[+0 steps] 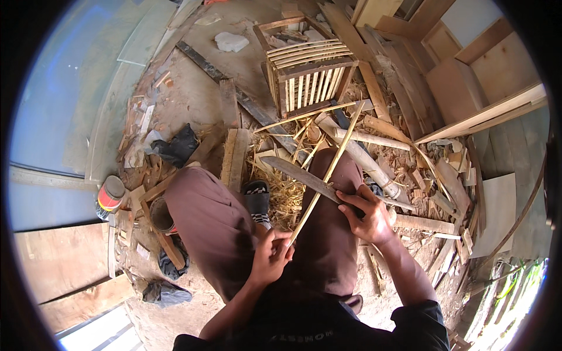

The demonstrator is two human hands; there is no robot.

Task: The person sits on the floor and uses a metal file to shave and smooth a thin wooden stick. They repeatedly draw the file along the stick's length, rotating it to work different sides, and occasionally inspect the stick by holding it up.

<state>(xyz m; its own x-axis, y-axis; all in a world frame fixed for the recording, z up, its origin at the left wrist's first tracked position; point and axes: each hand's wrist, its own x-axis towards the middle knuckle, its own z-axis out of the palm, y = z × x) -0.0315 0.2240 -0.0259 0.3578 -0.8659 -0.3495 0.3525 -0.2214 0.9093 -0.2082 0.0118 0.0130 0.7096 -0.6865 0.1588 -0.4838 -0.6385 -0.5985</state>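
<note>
My left hand (273, 256) pinches the near end of a long, thin bamboo strip (338, 153). The strip slants away from me to the upper right, passing over my right thigh. In my right hand (369, 216) is a machete (293, 171), gripped near its handle, which the fingers mostly hide. Its dark, broad blade points to the left and crosses the strip just above my right knee. Pale shavings (284, 202) lie heaped between my legs, around a sandalled foot (257, 202).
A slatted wooden frame (316, 69) stands ahead, with a thick bamboo pole (377, 169) to its near right. Wooden boards (235, 155) and scraps litter the floor. At left are a red-and-yellow can (111, 193) and black plastic (177, 146). Cabinet-like woodwork (451, 82) stands at the far right.
</note>
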